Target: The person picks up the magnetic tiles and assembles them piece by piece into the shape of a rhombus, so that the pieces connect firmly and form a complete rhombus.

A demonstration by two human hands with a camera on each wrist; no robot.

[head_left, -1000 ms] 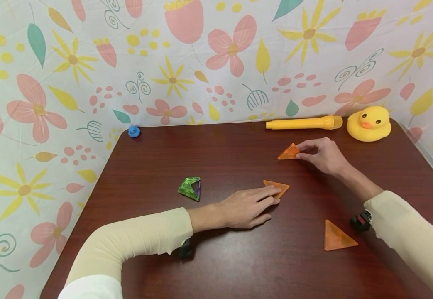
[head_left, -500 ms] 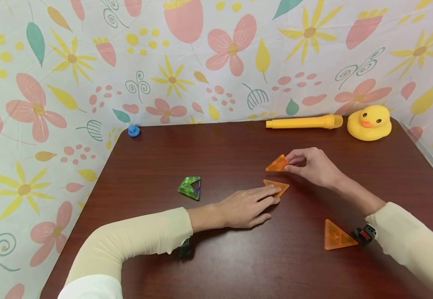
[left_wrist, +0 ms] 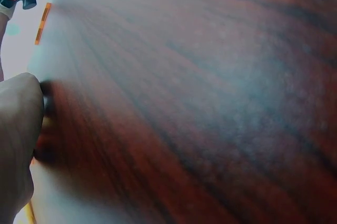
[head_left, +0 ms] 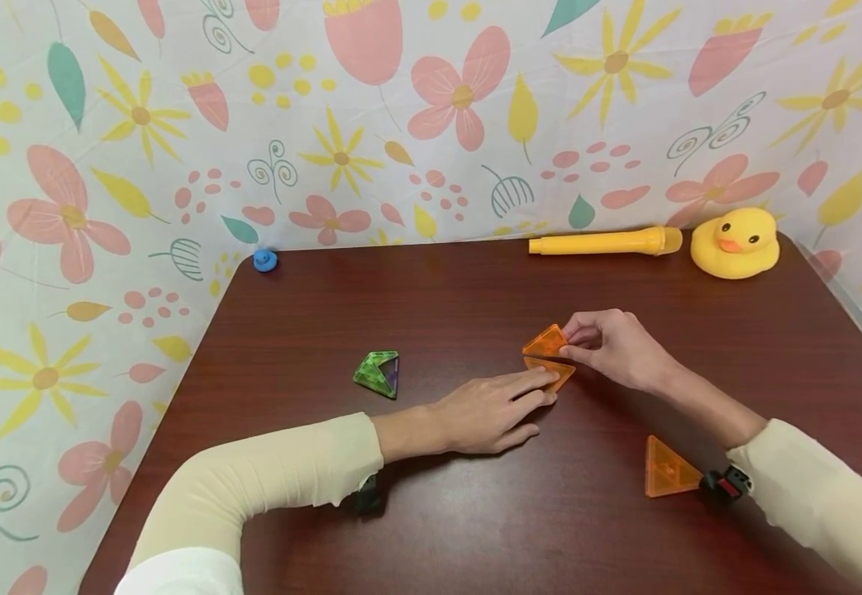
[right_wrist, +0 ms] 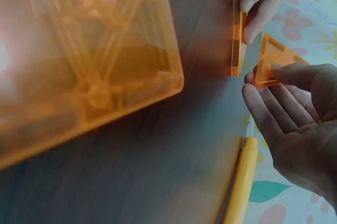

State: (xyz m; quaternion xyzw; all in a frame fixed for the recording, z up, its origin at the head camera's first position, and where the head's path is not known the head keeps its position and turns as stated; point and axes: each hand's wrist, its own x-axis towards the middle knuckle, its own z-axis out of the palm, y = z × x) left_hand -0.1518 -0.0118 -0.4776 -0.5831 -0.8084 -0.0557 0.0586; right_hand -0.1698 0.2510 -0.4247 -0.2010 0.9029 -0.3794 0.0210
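Observation:
My right hand [head_left: 616,349] pinches a translucent orange triangular magnetic tile [head_left: 545,341] between thumb and fingers, tilted up from the table. Just in front of it lies a second orange triangle [head_left: 564,372], with the fingertips of my left hand [head_left: 486,415] resting on it, fingers extended. The edges of these two tiles come close together in the head view. In the right wrist view, the pinched tile [right_wrist: 270,59] stands beside the one under the left fingers. A third, larger orange triangle [head_left: 667,471] lies by my right wrist and fills the near side of that wrist view.
Left of my left hand lies a green and purple group of tiles [head_left: 377,376]. Along the back edge are a small blue duck [head_left: 264,260], a yellow toy microphone [head_left: 602,243] and a big yellow duck [head_left: 735,245]. A flowered cloth [head_left: 401,124] hangs behind the table.
My right hand has brought its orange triangle toward me and slightly left, down to the tile under my left fingers. The left hand has stayed in place.

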